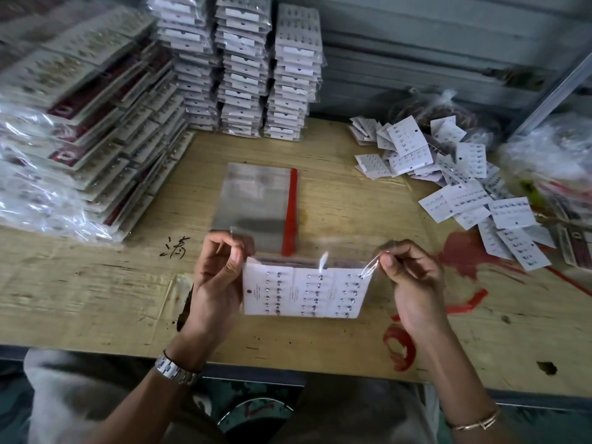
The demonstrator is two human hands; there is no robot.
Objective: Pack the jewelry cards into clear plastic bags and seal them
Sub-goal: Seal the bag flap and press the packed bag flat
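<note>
A clear plastic bag (365, 302) holding white jewelry cards (304, 291) with rows of small studs hangs just above the table's near edge between both hands. My left hand (217, 277) pinches the bag's top left corner. My right hand (407, 277) pinches the top right corner, where the plastic flap stretches. Behind the bag lies a stack of empty clear bags (253, 200) with a red strip (291, 213) along its right side.
Loose jewelry cards (455, 181) are scattered at the right. Tall piles of packed bags (243, 65) stand at the back and more lean at the left (96, 129). Red strip scraps (400, 347) lie by my right wrist on the wooden table (96, 283).
</note>
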